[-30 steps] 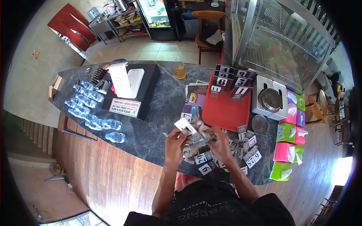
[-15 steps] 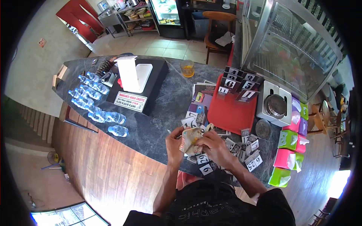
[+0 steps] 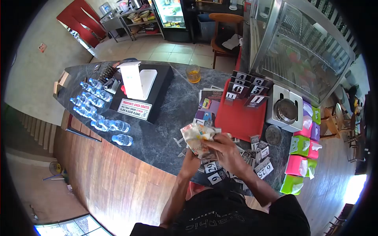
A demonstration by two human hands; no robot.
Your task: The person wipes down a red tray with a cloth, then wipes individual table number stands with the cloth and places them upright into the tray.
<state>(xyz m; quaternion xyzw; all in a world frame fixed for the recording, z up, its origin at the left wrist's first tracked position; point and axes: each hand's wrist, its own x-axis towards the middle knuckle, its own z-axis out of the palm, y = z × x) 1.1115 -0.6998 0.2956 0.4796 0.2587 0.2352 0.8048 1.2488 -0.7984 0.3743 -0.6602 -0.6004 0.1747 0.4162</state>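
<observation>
Held between my two hands over the counter is a crumpled beige cloth (image 3: 198, 138) with red lettering along one edge and yellow patches. My left hand (image 3: 190, 164) grips it from below, the fingers partly hidden behind it. My right hand (image 3: 227, 151) is closed on its right side, thumb and fingers pressed together. Beneath and beside the hands lie scattered black-and-white table number signs, among them a 29 sign (image 3: 211, 167) and a 6/25 sign (image 3: 264, 168). Just beyond is a red tray (image 3: 240, 126) with several number signs standing on it.
Water bottles (image 3: 122, 139) stand at left by a black box (image 3: 159, 92) bearing a notice. A glass of amber liquid (image 3: 193, 74) sits farther back. At right are a small stove (image 3: 286, 110), a round dark disc (image 3: 273, 135), colourful tissue boxes (image 3: 296, 165) and a glass display case (image 3: 303, 51).
The cloth has been turned and lifted, its lettered edge now at the upper left. My left hand has dropped below it; my right hand has shifted slightly right and down.
</observation>
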